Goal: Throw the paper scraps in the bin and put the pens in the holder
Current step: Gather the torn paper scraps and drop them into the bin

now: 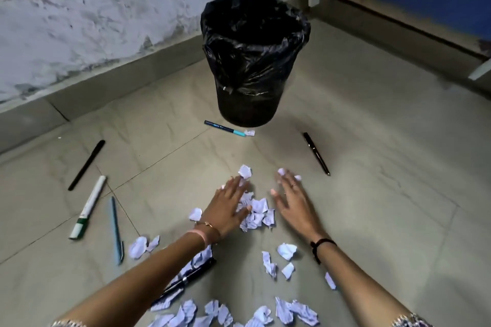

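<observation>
Reaching forward over the pale stone-look floor tiles [372, 167], both hands lie flat and low, palms down, on either side of a small heap of crumpled paper scraps [256, 214]. The left hand [228, 208] has its fingers spread apart and rests against the heap's left edge; the right hand [292, 200], fingers also splayed and gripping nothing, sits just beside the heap's right edge, a thin ring on one finger.

More scraps — white, lined, creased into rough wads — are scattered nearer, along the bottom of the scene [231, 313].

Far and centre stands the bin [252, 82], a tapered round bucket lined with a glossy, wrinkled black bag. Just in front of its base lies a dark blue pen with a teal tip [224, 128]. A slim black pen [316, 153] lies to the right; to the left, a matte black pen [86, 164], a white marker with a green cap [87, 207] and a light blue pen [117, 229]. Another black pen [190, 277] lies half hidden under the left forearm.
</observation>
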### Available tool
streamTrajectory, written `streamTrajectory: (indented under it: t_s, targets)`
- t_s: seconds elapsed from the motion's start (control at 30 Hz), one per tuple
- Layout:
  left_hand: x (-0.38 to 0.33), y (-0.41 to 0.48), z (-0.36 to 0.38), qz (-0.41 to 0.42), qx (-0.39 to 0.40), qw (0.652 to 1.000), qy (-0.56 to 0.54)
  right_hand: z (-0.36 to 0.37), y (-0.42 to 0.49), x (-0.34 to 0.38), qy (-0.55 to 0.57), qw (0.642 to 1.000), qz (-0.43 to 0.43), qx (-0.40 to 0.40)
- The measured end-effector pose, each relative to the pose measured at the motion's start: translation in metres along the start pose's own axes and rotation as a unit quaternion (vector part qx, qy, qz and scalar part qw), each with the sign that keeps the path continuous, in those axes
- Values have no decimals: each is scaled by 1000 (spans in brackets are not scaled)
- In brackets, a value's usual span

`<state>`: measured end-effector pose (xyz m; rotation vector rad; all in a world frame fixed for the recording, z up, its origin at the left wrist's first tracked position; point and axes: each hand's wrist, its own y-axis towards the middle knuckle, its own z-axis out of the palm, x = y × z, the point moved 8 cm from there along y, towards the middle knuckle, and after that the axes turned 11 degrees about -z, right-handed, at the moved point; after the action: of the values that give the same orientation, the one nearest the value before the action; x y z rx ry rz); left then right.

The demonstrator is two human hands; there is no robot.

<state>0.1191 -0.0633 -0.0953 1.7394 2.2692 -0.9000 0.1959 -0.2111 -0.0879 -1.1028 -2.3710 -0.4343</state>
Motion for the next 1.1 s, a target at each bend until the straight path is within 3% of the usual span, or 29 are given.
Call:
streamTrajectory:
  t_s: [0.1, 0.2, 0.27, 0.5, 0.8, 0.97, 1.1]
  targets:
    - [-2, -2, -9, 19, -40, 998, -37, 11, 12, 44, 62, 994, -81, 30]
    - [15, 5, -39, -18, -113, 991, -64, -1, 55, 45, 45, 996, -64, -40]
    - [27, 7, -52, -35, -133, 988, -72, -4, 85, 38, 10, 998, -52, -40]
    - [65, 0, -59, -60, -158, 982, -80, 19, 145, 28, -77, 989, -64, 108]
    - [63, -28, -44, -85, -164, 982, -51, 35, 57, 51, -59, 987, -120, 85]
    - [51, -48, -21, -49, -69, 993, -77, 47, 8, 88, -12, 981, -160, 107]
    - [55, -66, -43, -52, -130, 988, -71, 41, 12, 107, -7, 981, -178, 73]
